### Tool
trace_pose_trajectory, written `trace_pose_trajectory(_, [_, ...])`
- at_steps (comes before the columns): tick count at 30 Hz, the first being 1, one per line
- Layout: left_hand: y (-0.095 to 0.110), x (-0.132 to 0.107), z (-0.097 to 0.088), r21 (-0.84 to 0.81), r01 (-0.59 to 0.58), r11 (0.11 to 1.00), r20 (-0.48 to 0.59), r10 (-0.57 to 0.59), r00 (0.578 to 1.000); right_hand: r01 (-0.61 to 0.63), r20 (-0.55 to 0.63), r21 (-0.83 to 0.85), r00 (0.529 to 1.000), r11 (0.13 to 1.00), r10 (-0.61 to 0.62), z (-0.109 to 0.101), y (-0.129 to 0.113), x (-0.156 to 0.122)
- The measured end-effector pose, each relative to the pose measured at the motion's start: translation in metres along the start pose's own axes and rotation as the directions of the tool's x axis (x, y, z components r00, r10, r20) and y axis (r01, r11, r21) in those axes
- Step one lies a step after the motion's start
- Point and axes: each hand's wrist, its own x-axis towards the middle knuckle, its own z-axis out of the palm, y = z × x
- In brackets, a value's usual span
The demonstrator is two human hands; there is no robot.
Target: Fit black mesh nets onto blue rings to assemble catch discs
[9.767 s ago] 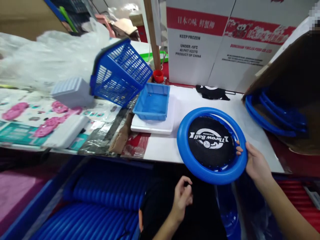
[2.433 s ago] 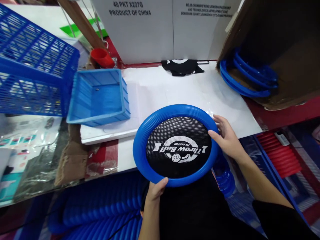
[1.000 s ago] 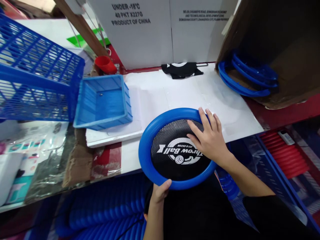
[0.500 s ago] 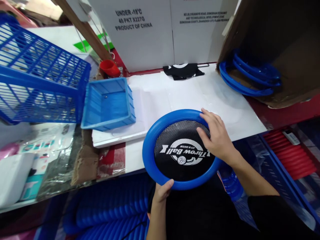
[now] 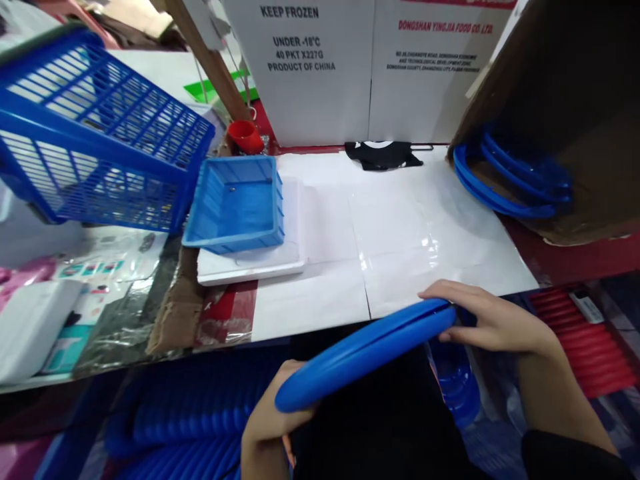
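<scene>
Hands gripping blue disc edge-on, carton reading "KEEP FROZEN"

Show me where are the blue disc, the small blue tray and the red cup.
blue disc (image 5: 365,350): head view, on its rim, seen edge-on.
small blue tray (image 5: 237,203): head view, on its inner floor.
red cup (image 5: 245,137): head view, on its side wall.

disc: solid blue rim | basket: dark blue grid | tray: lighter blue | cup: red | rings: blue | sheet: white | carton: white, black and red print | box: brown
</scene>
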Motion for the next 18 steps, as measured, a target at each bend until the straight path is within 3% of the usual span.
trace_pose_trajectory(2, [0.023, 0.008, -0.008, 0.090, -0.116, 0.989, 0.240, 0.092, 0.966, 0.069, 0.047, 0.022, 0.996, 0.997, -0.070, 0.001, -0.011, -0.004])
trace_pose_trajectory(5, [0.051, 0.024, -0.009, 0.199, -0.230, 0.953, 0.389, 0.139, 0.911, 0.198, 0.105, 0.032, 0.974, 0.980, -0.200, 0.008, -0.029, 0.000])
trace_pose_trajectory(10, [0.065, 0.030, -0.005, 0.310, -0.318, 0.896, 0.395, 0.183, 0.900, 0.254, 0.143, -0.051, 0.959, 0.966, -0.244, 0.019, -0.044, 0.009])
trace_pose_trajectory(18, [0.081, 0.028, 0.006, 0.276, -0.195, 0.941, 0.435, 0.059, 0.898, 0.264, -0.013, -0.066, 0.964, 0.962, -0.266, 0.030, -0.057, -0.006])
